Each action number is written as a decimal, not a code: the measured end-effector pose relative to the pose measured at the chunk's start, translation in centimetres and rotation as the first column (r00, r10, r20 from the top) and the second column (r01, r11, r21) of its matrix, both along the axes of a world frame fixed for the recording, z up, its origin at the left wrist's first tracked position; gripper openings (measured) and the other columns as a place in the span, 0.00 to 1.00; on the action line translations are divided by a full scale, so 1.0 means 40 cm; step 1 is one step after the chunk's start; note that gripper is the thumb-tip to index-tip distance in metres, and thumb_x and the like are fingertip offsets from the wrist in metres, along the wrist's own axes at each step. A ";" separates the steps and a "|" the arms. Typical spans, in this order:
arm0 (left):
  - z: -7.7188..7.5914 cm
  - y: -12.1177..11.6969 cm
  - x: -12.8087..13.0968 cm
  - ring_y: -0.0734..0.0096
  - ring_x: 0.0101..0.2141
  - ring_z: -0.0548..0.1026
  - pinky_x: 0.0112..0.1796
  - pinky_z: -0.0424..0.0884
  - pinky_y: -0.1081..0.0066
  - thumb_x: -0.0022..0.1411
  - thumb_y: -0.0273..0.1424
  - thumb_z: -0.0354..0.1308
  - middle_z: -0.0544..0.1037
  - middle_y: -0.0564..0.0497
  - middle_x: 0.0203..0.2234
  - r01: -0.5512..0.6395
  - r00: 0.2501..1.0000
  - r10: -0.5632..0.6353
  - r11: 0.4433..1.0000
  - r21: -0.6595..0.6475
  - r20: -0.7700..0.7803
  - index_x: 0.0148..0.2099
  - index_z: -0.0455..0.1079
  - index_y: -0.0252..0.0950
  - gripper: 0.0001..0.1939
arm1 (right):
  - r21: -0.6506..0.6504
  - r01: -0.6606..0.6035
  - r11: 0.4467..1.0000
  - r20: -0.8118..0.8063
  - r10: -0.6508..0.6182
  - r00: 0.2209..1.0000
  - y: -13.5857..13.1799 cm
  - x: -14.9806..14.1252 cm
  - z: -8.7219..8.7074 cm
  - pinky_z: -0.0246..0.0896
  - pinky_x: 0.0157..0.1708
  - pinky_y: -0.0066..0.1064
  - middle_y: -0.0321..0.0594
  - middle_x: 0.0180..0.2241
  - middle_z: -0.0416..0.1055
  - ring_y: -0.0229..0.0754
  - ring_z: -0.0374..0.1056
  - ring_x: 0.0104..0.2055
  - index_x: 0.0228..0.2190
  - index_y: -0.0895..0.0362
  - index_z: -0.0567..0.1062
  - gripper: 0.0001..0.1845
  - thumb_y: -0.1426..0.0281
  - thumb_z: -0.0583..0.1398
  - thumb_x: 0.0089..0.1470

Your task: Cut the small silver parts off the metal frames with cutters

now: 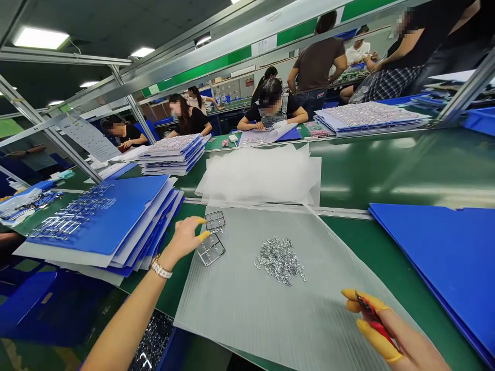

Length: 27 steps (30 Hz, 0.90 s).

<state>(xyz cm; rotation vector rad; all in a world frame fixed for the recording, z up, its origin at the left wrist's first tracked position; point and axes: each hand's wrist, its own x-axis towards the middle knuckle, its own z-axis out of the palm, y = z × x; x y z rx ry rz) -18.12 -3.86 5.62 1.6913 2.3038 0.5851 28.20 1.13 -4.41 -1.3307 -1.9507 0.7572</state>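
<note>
My left hand point(184, 238), with yellow finger cots on its fingertips, reaches over the left edge of a pale foam sheet point(232, 304). Its thumb and forefinger are apart, close to a small dark rectangular sprue frame point(215, 221); whether they touch it is hard to tell. Just below lies a larger shiny sprue frame point(211, 249) with small parts inside. Red-handled nippers point(381, 329) sit in my right hand point(406, 335), over the sheet's right side. A loose pile of small silvery pieces point(281, 260) is spread between the hands.
Blue and white sheets point(127, 211) are stacked at left, with sprue frames on top. A blue board point(444, 247) lies at right, white foam sheets point(259, 175) behind. Below left, a bin point(154, 335) holds dark scraps. Several co-workers sit or stand across the green table.
</note>
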 end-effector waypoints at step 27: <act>-0.112 -0.141 0.109 0.80 0.19 0.63 0.21 0.64 0.75 0.39 0.33 0.70 0.76 0.50 0.25 -0.485 0.191 0.051 0.873 0.049 0.980 0.40 0.72 0.32 0.23 | -0.236 -0.128 0.963 -0.142 0.096 0.985 -0.045 -0.147 0.122 0.68 0.34 0.34 0.43 0.36 0.75 0.45 0.71 0.35 0.38 0.55 0.73 0.16 0.58 0.56 0.53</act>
